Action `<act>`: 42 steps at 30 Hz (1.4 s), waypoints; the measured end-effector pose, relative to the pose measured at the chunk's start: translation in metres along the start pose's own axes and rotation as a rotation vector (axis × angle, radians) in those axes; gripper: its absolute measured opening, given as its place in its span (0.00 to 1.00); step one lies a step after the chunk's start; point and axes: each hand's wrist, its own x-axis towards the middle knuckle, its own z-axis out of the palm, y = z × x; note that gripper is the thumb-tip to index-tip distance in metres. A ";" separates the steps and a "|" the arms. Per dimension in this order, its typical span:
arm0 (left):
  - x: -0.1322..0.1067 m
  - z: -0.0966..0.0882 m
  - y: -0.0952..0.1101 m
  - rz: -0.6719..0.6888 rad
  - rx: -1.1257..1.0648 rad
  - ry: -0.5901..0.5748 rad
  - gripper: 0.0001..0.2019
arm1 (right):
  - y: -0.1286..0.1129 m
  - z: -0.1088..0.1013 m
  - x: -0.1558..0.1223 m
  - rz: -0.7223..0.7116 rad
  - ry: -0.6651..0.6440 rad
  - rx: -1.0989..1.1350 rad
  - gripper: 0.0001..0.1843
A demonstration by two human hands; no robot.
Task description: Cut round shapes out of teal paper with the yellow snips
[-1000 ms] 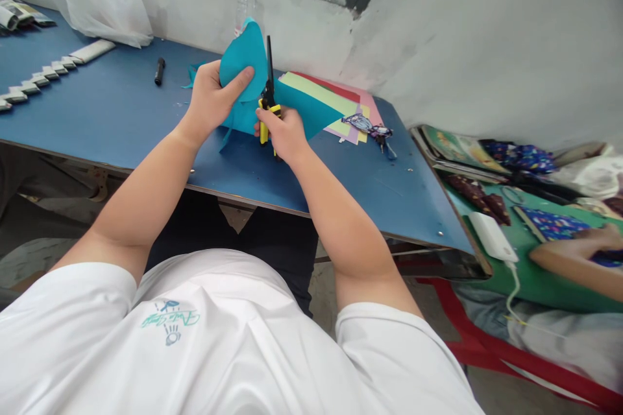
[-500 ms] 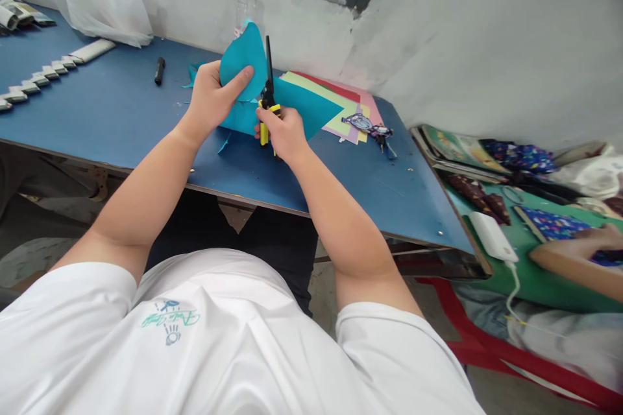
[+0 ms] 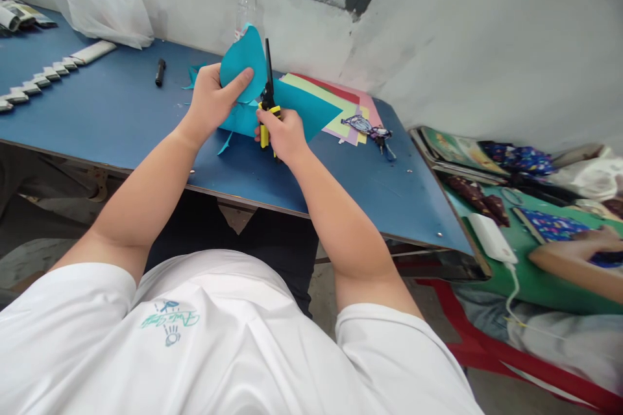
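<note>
My left hand (image 3: 210, 99) pinches a curved piece of teal paper (image 3: 242, 59) and holds it up above the blue table (image 3: 121, 117). My right hand (image 3: 283, 134) is closed round the yellow handles of black scissors (image 3: 267, 87), whose blades point up along the right edge of the teal piece. More teal paper (image 3: 311, 110) lies flat under both hands. A thin teal sliver (image 3: 224, 142) rests on the table just below my left hand.
A stack of coloured sheets (image 3: 341, 104) and a key bunch (image 3: 370, 128) lie to the right. A black marker (image 3: 159, 71), water bottle (image 3: 246, 3), white plastic bag (image 3: 107, 5) and folded paper strips (image 3: 43, 74) sit further back. Another person's arm (image 3: 574, 259) rests on a green table at right.
The loose lower part of the teal paper has dropped away as a thin sliver onto the table. Hands and scissors stay almost in place.
</note>
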 end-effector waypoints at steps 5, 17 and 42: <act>0.004 0.000 -0.009 0.011 0.016 -0.022 0.42 | 0.001 0.000 0.000 0.002 0.004 0.012 0.21; 0.008 0.001 -0.016 0.046 -0.095 -0.012 0.40 | 0.001 0.001 0.000 0.009 0.006 0.023 0.21; 0.016 -0.009 -0.010 -0.036 -0.077 -0.053 0.48 | -0.001 0.000 -0.001 -0.009 0.010 -0.034 0.22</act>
